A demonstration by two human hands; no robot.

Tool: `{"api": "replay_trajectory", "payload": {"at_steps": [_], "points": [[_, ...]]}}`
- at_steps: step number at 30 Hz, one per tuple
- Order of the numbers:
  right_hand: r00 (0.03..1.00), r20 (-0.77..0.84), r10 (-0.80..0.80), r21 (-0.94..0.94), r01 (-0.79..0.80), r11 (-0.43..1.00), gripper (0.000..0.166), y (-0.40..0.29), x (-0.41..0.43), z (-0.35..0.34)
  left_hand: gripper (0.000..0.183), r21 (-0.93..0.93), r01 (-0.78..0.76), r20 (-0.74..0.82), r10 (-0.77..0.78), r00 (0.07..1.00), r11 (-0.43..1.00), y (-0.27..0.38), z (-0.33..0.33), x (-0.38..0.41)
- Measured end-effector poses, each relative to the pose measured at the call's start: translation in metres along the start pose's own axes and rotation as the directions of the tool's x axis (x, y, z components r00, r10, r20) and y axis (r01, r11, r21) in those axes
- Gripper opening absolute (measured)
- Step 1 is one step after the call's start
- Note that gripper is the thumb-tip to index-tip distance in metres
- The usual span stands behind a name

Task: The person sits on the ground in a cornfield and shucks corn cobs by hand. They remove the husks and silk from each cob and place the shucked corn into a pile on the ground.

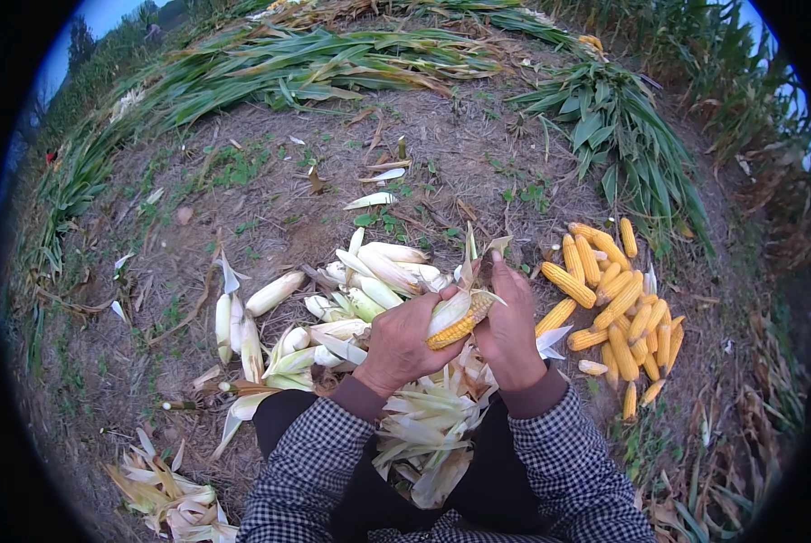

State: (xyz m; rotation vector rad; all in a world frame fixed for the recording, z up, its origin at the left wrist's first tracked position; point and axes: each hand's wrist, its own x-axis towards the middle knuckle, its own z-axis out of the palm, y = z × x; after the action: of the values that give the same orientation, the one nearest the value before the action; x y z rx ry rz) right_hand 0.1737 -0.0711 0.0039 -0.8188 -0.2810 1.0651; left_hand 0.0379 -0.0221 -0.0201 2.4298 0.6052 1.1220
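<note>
A partly husked ear of corn [456, 328] is held between my two hands, its yellow kernels bare at the lower end and pale husk still on the upper side. My left hand [409, 339] grips the ear from the left. On its other side, my right hand [512, 319] closes around the husk, thumb up by the dry husk tips. Unhusked ears [378, 288] lie heaped beyond and left of my left hand. To the right of my right hand is a pile of bare yellow ears [622, 298]. Loose husks [432, 427] fill the space between my knees.
Another heap of husks [174, 495] lies at the lower left. Cut green corn stalks [351, 61] stretch across the far ground, with more stalks [602, 122] at the upper right. Short stubs [315, 180] stick up from the soil. Standing corn [710, 54] borders the right side.
</note>
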Motion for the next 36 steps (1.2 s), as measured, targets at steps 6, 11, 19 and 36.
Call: {"api": "replay_trajectory", "payload": {"at_steps": [6, 11, 19, 36], "points": [[0.995, 0.020, 0.096, 0.156, -0.098, 0.983, 0.025, -0.007, -0.018, 0.015, 0.066, -0.284, 0.127, 0.020, -0.127, 0.992, 0.951, 0.006, -0.024, -0.009], [0.997, 0.015, 0.077, 0.203, -0.079, 0.976, 0.020, -0.006, -0.030, 0.025, 0.067, -0.711, 0.359, 0.173, -0.344, 0.923, 0.605, 0.021, -0.032, -0.016], [0.999, 0.032, -0.021, 0.186, 0.015, 0.982, 0.023, -0.017, -0.042, 0.035, 0.069, -0.894, 0.310, 0.185, -0.363, 0.913, 0.324, 0.044, -0.038, -0.014], [0.962, -0.028, -0.272, 0.148, 0.273, 0.951, 0.028, 0.018, -0.032, 0.031, 0.063, -0.629, 0.318, -0.182, -0.533, 0.827, 0.709, 0.037, 0.012, -0.007]]}}
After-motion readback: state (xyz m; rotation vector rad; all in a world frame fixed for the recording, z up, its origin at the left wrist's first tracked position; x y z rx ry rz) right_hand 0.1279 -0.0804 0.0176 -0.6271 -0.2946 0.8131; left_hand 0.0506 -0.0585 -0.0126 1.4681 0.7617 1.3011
